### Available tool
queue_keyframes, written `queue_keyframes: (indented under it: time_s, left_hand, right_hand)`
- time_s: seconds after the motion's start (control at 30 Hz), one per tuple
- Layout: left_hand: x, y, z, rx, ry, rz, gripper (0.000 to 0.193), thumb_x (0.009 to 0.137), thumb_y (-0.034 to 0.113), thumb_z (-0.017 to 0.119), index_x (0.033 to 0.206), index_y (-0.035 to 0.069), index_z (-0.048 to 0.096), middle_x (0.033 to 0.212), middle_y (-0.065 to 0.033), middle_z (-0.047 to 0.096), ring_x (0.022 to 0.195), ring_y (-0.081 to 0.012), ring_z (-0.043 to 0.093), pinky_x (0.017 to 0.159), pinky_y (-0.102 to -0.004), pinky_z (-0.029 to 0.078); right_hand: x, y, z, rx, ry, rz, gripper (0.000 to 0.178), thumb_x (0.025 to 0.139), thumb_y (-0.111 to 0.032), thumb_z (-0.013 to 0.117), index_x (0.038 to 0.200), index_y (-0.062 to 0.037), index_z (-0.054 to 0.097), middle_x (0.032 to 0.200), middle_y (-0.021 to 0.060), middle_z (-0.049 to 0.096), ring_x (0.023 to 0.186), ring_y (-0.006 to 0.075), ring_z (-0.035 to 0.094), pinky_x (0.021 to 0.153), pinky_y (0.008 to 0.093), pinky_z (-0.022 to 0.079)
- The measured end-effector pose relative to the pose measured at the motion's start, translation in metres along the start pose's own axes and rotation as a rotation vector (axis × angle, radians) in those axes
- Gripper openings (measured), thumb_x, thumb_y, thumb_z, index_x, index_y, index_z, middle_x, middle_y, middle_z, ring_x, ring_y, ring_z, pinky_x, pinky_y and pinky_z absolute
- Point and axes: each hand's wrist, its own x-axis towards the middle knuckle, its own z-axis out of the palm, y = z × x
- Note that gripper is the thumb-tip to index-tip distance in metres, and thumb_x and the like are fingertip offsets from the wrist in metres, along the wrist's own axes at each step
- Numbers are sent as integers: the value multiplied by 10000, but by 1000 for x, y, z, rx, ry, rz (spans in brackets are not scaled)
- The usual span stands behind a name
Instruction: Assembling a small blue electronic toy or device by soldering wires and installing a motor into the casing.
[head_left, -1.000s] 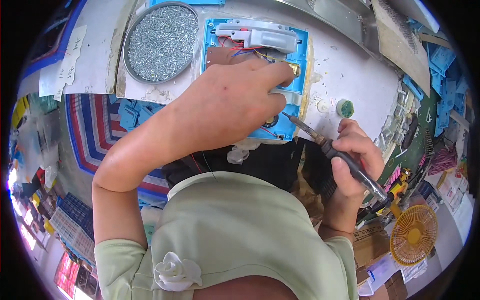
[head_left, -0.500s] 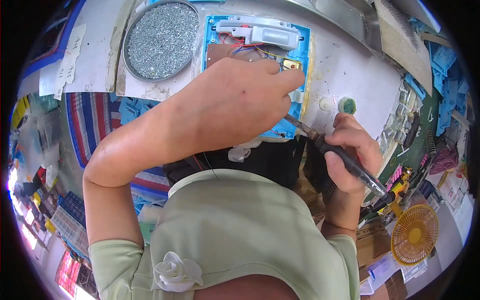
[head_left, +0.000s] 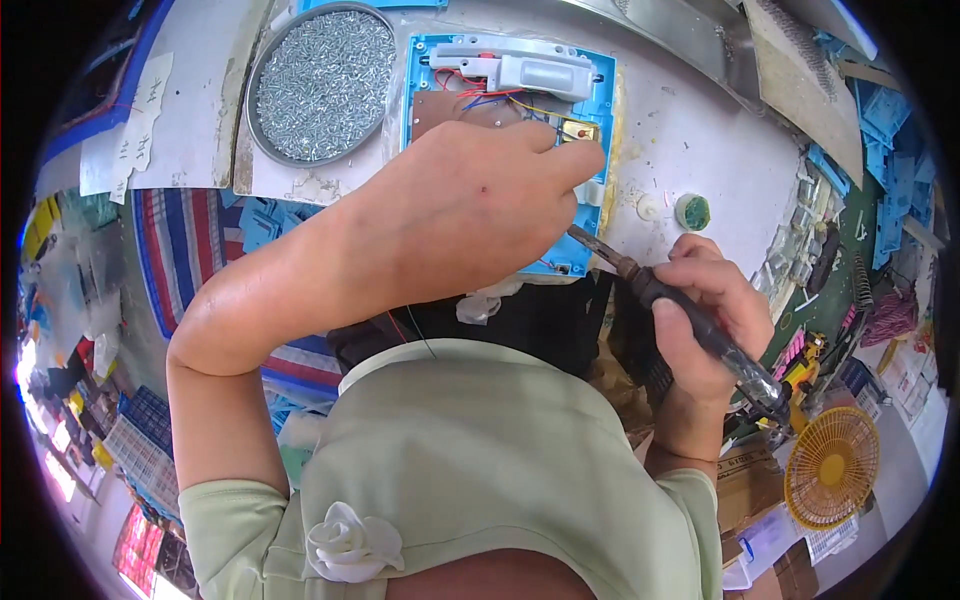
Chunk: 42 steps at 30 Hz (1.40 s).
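My left hand reaches across a blue plastic housing, its fingers closed and bent down. Most of the fingertips, and whatever they pinch, are hidden beneath the hand. A soldering iron lies in my right hand, gripped by its dark handle. Its metal shaft slants up and left, and the tip disappears by the lower side of my left hand. Inside the housing are a grey plastic part, a brown board and thin red, blue and yellow wires.
A round metal tray of small silvery screws stands left of the housing. Right of it is a small tub of green stuff. Blue plastic parts pile up at far right. A yellow fan stands at lower right.
My right hand and the rear of the soldering iron have shifted slightly right and down. My left hand has barely moved, a touch to the left.
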Motion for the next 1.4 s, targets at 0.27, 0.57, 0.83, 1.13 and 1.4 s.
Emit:
queue_keyframes:
  time_s: [0.27, 0.57, 0.83, 1.13, 1.4]
  left_hand:
    - [1, 1, -1, -13, -4, -19, 133, 744, 145, 681, 837, 51, 669, 1121, -45, 620, 956, -220, 645, 693, -323, 565]
    - [-8, -4, 2, -61, 73, -3, 128, 760, 123, 695, 851, 42, 657, 1181, -69, 625, 956, -249, 648, 673, -363, 576]
    - [-35, -15, 13, -167, 216, 38, 354, 695, 64, 743, 1048, 54, 714, 1162, -99, 667, 788, -260, 640, 629, -358, 548]
    - [-37, -18, 14, -190, 251, 44, 444, 684, 42, 769, 1124, 53, 710, 1246, -138, 659, 823, -286, 646, 654, -373, 542]
    - [-43, -7, 15, -124, 303, -15, 398, 714, -27, 758, 1103, 45, 718, 1227, -156, 660, 876, -299, 656, 727, -386, 552]
  right_hand:
    - [-4, 3, -2, 32, 35, -21, 249, 748, -9, 750, 974, 61, 675, 708, 94, 591, 618, 189, 507, 597, 304, 401]
    - [-4, 5, -6, 51, 27, -55, 263, 745, -9, 754, 986, 60, 675, 693, 83, 567, 609, 188, 498, 585, 303, 387]
    - [-5, 8, -6, 62, 50, -88, 283, 752, -15, 756, 1011, 64, 673, 709, 90, 576, 613, 188, 508, 584, 303, 391]
    - [-48, 11, -42, 82, 406, -49, 299, 835, -121, 733, 1040, 76, 642, 781, 93, 604, 742, 203, 536, 845, 425, 452]
    - [-118, 3, -201, -115, 1364, -77, 141, 913, -12, 605, 1025, 38, 675, 913, 72, 672, 780, 126, 629, 707, 229, 501]
